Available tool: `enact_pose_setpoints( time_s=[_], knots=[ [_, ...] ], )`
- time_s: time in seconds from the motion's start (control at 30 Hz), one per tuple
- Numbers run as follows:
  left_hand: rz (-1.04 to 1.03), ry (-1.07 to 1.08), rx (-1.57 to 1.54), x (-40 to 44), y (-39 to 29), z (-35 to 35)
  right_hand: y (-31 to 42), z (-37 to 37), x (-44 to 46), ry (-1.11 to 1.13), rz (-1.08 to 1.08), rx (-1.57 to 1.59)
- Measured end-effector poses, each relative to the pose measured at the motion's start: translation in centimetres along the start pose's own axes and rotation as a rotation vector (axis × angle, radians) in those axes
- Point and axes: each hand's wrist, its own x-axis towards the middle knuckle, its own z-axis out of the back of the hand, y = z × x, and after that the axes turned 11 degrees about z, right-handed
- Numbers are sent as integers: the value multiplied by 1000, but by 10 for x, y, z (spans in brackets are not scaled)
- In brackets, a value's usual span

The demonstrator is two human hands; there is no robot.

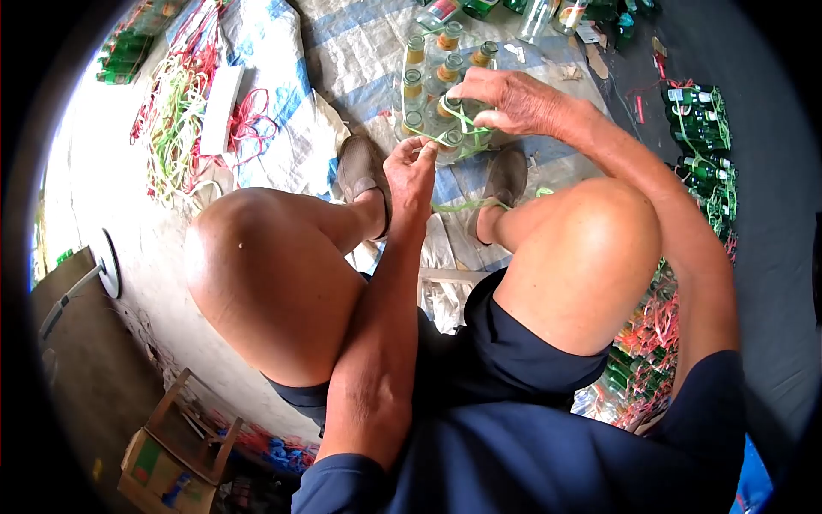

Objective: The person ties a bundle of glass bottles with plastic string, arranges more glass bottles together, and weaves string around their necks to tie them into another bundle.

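Note:
Several clear glass bottles [413, 86] stand upright in a tight cluster between my feet. Green plastic strap [467, 120] crosses over the necks at the near end of the cluster. My left hand [413, 170] pinches the strap at the near-left side, thumb against forefinger. Over the right side of the bottles arches my right hand [514, 101], its fingers bent around the strap at the bottle tops; its exact hold is partly hidden. A loose strap end [462, 206] trails below, near my right foot.
A striped sheet [342, 34] covers the floor. Red and green straps [175, 120] lie in a heap at left, beside a white block [221, 110]. Green bottles [698, 116] are bundled along the right; more bottles [538, 19] lie at the top. A wooden chair [175, 445] is at lower left.

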Motion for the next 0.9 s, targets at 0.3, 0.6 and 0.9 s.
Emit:
enact_pose_setpoints(
  time_s=[0.3, 0.6, 0.9],
  knots=[
    [43, 11, -28, 14, 2, 4, -9, -12, 46, 189, 235, -67],
    [77, -14, -61, 27, 19, 7, -16, -46, 53, 277, 120, 15],
    [76, -91, -91, 28, 18, -3, -11, -38, 66, 442, 54, 33]
  ],
)
